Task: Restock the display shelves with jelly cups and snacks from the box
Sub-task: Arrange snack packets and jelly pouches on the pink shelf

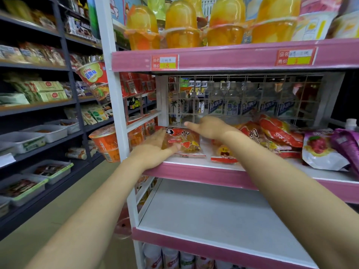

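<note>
A red and orange snack bag (183, 141) lies at the left end of the middle pink shelf (194, 172). My left hand (155, 147) holds the bag's left side, thumb across its front. My right hand (207, 128) hovers just behind and right of it with fingers stretched out and nothing in them. More red snack bags (272, 134) are piled further right on the same shelf. Orange jelly cups (182, 26) stand in a row on the top shelf. The box is out of view.
A wire grid (242, 98) backs the middle shelf, with bottles behind it. Purple and white pouches (326, 150) lie at the shelf's right. The white shelf board (213, 214) below is bare. Dark shelving (38, 105) with packaged goods lines the aisle on the left.
</note>
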Action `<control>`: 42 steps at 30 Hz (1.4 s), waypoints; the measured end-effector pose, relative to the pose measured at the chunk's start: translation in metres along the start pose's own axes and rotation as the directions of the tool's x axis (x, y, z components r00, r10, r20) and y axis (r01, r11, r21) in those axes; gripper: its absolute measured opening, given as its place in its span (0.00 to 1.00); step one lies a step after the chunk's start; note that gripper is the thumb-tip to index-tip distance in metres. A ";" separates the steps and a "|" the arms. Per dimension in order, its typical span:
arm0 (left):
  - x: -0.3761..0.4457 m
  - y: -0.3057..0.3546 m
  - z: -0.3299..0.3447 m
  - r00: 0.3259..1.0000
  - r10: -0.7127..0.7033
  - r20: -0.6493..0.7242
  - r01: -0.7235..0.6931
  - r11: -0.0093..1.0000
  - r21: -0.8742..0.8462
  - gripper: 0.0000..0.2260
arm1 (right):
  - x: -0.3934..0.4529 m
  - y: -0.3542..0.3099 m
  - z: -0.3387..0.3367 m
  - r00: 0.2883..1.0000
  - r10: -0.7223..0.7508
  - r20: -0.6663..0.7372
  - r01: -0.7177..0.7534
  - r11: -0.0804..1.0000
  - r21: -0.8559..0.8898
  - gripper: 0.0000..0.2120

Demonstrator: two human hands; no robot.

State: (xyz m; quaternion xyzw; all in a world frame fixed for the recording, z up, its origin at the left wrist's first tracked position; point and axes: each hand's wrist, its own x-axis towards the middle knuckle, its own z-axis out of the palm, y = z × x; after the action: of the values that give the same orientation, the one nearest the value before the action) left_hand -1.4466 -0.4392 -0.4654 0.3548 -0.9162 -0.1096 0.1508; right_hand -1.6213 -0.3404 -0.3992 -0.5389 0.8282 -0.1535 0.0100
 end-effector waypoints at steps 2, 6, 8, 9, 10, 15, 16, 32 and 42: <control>0.002 0.000 0.000 1.000 -0.014 0.017 0.014 1.000 0.001 0.44 | 0.008 -0.006 0.015 0.991 0.089 0.097 -0.092 0.995 0.025 0.39; 0.004 0.000 0.002 1.000 -0.013 -0.002 0.013 1.000 -0.004 0.45 | 0.018 -0.005 0.036 0.980 0.133 0.145 -0.162 0.965 0.206 0.50; 0.006 -0.003 0.002 1.000 -0.011 -0.003 0.011 1.000 -0.015 0.48 | 0.020 -0.002 0.036 0.984 0.109 0.138 -0.144 0.948 0.283 0.52; 0.007 -0.004 0.002 1.000 -0.012 0.000 0.012 1.000 -0.016 0.49 | 0.020 0.000 0.035 0.985 0.094 0.148 -0.135 0.945 0.299 0.53; 0.007 -0.004 0.003 1.000 -0.018 0.007 0.018 1.000 -0.016 0.50 | 0.021 0.002 0.035 0.987 0.065 0.145 -0.110 0.938 0.329 0.52; 0.005 -0.001 0.000 1.000 -0.019 -0.015 0.019 0.999 -0.034 0.49 | 0.025 0.003 0.042 0.981 -0.048 0.190 -0.117 0.633 0.765 0.52; 0.004 -0.001 0.000 1.000 -0.014 -0.026 0.013 0.999 -0.049 0.49 | 0.027 0.003 0.042 0.978 -0.052 0.200 -0.142 0.535 0.833 0.49; -0.001 -0.006 -0.003 0.983 0.005 -0.181 -0.062 0.950 -0.307 0.39 | 0.027 0.012 0.035 0.985 0.174 0.000 -0.097 0.545 0.833 0.33; 0.007 -0.003 -0.011 0.966 -0.240 -0.095 0.139 0.793 -0.593 0.52 | 0.008 0.005 0.025 0.949 -0.083 -0.306 0.293 0.596 0.748 0.25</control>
State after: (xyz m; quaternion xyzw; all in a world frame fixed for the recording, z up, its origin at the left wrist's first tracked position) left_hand -1.4458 -0.4471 -0.4545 0.3899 -0.7825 -0.3688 0.3157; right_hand -1.6242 -0.3523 -0.4232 -0.5419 0.6100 -0.5636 0.1284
